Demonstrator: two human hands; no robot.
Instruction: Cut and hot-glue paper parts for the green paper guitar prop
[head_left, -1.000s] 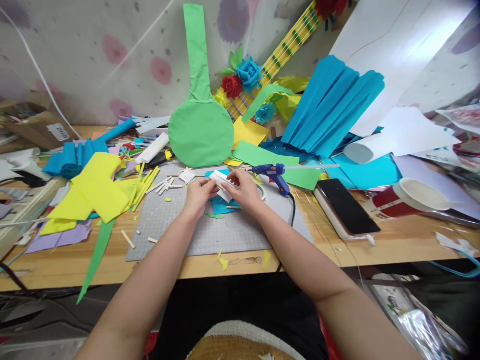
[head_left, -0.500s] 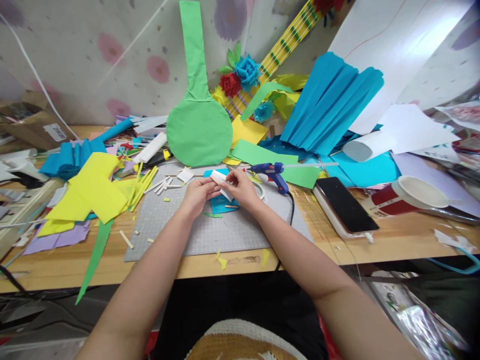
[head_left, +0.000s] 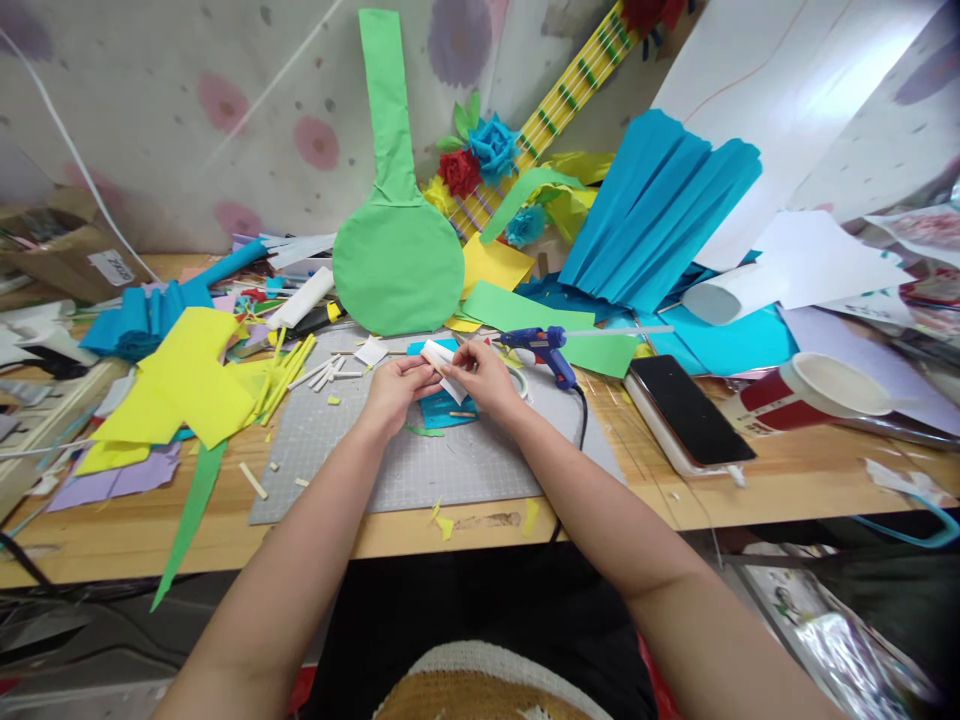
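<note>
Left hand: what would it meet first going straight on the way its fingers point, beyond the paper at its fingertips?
Past the white paper, the left hand would most likely meet the right hand first, though depth between them is hard to judge.

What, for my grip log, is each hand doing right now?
Left hand: closed, holding white paper.
Right hand: closed, holding the same white paper.

Black-screened phone [head_left: 690, 410] on a white slab [head_left: 669, 440], right side of pale wooden tabletop [head_left: 652, 500]; red-and-white paper cup [head_left: 772, 395] just beside. Far left, brown cardboard box [head_left: 56, 265] with white label [head_left: 111, 267]. Back: flower-printed grey backdrop [head_left: 270, 190], yellow guitar neck [head_left: 558, 109] with green bands [head_left: 568, 97] slanting in front.
</note>
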